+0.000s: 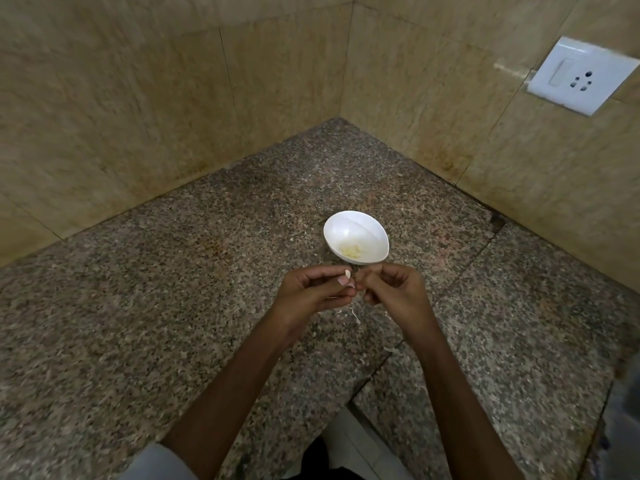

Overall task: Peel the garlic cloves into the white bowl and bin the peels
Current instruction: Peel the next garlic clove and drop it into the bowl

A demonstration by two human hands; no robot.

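Your left hand (308,292) is pinching the small pale garlic clove (347,274), your right hand (391,289) nipping its skin (350,286); you are working beside the round white bowl (346,224) for a short drop.

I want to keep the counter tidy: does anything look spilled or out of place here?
Yes. Thin garlic peel scraps lie loose on the granite counter, on the near side of the white bowl, not binned. No bin is in view. Nothing else stands out.

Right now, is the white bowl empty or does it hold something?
Not empty. The white bowl holds a small pile of pale garlic pieces at its bottom; its walls are bare.
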